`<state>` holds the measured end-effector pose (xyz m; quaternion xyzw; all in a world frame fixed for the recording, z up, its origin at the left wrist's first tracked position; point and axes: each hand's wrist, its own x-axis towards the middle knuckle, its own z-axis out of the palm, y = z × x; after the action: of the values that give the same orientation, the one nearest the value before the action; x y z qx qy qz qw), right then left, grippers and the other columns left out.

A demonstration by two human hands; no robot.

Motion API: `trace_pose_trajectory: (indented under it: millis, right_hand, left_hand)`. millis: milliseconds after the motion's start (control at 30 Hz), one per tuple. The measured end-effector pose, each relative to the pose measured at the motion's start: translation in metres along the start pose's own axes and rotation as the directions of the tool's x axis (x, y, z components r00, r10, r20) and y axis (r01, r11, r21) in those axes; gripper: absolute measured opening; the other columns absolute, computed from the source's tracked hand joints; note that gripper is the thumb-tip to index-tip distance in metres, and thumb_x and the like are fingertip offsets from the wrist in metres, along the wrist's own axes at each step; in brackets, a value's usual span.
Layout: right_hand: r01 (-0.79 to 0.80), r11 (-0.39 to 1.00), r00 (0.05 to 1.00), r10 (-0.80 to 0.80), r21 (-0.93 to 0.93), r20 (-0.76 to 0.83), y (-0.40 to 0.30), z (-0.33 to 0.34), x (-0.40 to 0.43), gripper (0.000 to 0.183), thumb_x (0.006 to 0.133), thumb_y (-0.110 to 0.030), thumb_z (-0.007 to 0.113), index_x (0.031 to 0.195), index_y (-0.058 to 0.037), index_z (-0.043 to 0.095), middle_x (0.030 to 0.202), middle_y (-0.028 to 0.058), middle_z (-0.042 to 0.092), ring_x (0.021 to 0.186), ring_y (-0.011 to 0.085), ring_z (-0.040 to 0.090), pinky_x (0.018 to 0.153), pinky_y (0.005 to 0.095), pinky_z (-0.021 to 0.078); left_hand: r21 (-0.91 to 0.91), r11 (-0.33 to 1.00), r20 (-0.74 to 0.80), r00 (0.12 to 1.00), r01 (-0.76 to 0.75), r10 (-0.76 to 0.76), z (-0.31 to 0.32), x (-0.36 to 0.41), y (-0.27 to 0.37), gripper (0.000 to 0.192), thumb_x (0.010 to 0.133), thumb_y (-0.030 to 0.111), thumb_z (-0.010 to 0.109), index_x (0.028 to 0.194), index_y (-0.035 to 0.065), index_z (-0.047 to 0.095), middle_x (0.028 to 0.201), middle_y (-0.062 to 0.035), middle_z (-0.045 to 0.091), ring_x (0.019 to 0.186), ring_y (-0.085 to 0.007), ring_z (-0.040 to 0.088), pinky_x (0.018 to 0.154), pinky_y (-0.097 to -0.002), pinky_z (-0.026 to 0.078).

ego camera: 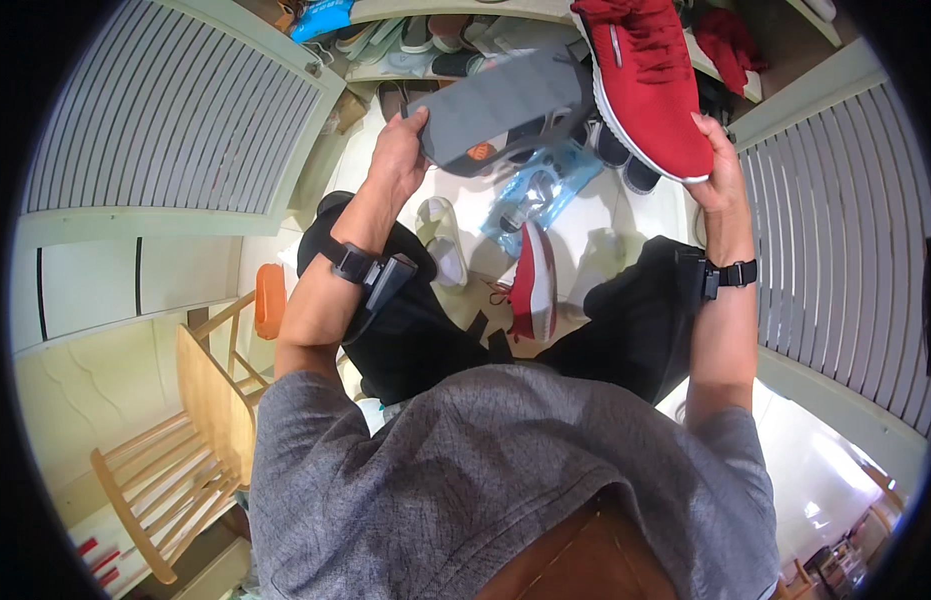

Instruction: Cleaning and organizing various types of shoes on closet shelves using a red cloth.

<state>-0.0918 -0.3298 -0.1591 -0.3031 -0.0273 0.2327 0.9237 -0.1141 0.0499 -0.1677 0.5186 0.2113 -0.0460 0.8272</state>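
Note:
My left hand point(399, 157) grips the near left end of a flat grey plastic shoe rack piece point(503, 101), held out over the floor. In my right hand point(722, 165) is a red sneaker point(649, 90) with a white sole, its toe pinched between thumb and fingers and its laced end pointing away from me. The sneaker's edge overlaps the right end of the grey piece in view; whether they touch I cannot tell. A second red sneaker point(533, 281) lies on its side on the floor between my legs.
A clear blue plastic bag point(544, 187) lies on the floor, and dark shoes point(623, 157) stand behind it. Shelves point(390, 71) with several shoes are ahead. Louvred doors flank me, left point(172, 112) and right point(833, 247). A wooden chair point(214, 405) and an orange object point(270, 300) are at left.

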Motion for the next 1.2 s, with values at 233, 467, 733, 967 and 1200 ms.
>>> trace_pose_trajectory:
  millis: [233, 467, 733, 967, 1200]
  right_hand:
    - [0.037, 0.992, 0.999, -0.04, -0.118, -0.027, -0.002, 0.018, -0.018, 0.02, 0.084, -0.011, 0.052, 0.099, 0.0007, 0.058, 0.097, 0.01, 0.063, 0.088, 0.0174, 0.061, 0.083, 0.0295, 0.0474]
    - [-0.044, 0.986, 0.998, 0.036, -0.16, -0.053, 0.003, -0.003, -0.008, 0.032, 0.084, -0.014, 0.05, 0.112, 0.0017, 0.053, 0.105, 0.0104, 0.06, 0.093, 0.0177, 0.059, 0.085, 0.0293, 0.0454]
    - [-0.374, 0.824, 0.915, 0.251, -0.425, -0.316, 0.03, 0.024, -0.007, 0.031, 0.079, -0.018, 0.058, 0.105, -0.0005, 0.055, 0.099, 0.0074, 0.061, 0.088, 0.0155, 0.059, 0.081, 0.0265, 0.0462]
    - [-0.649, 0.502, 0.755, 0.517, -0.572, -0.403, 0.079, 0.018, 0.002, 0.022, 0.074, -0.019, 0.061, 0.088, -0.0024, 0.06, 0.084, 0.0048, 0.062, 0.076, 0.014, 0.06, 0.071, 0.0257, 0.0483]
    - [-0.773, 0.366, 0.617, 0.625, -0.517, -0.479, 0.108, 0.011, 0.013, 0.036, 0.071, -0.023, 0.062, 0.096, 0.0018, 0.056, 0.086, 0.0098, 0.06, 0.075, 0.0189, 0.061, 0.068, 0.0295, 0.0516]
  left_hand:
    - [0.465, 0.885, 0.14, 0.987, 0.001, -0.075, -0.018, 0.025, 0.033, 0.02, 0.089, 0.019, 0.054, 0.098, 0.001, 0.057, 0.086, -0.0042, 0.062, 0.07, -0.0115, 0.058, 0.064, -0.0253, 0.048]
    - [0.901, 0.416, 0.19, 0.974, -0.125, -0.12, -0.049, 0.086, 0.002, 0.04, 0.084, 0.037, 0.059, 0.106, 0.0034, 0.058, 0.094, -0.0102, 0.062, 0.087, -0.0172, 0.058, 0.076, -0.0308, 0.047]
    - [0.979, 0.089, 0.201, 0.944, -0.183, -0.263, -0.093, 0.095, -0.119, 0.053, 0.08, 0.049, 0.054, 0.112, 0.0055, 0.058, 0.112, -0.0186, 0.057, 0.107, -0.031, 0.051, 0.091, -0.0354, 0.039]
    - [0.971, 0.225, 0.131, 0.965, -0.079, -0.228, -0.126, 0.124, -0.107, 0.044, 0.085, 0.043, 0.051, 0.1, 0.0028, 0.063, 0.107, -0.0166, 0.059, 0.103, -0.0309, 0.053, 0.091, -0.0338, 0.039]
    - [0.987, -0.158, -0.063, 0.989, 0.042, -0.131, -0.132, 0.162, -0.116, 0.04, 0.083, 0.037, 0.053, 0.106, 0.0051, 0.058, 0.101, -0.0124, 0.062, 0.095, -0.026, 0.058, 0.085, -0.0352, 0.043]
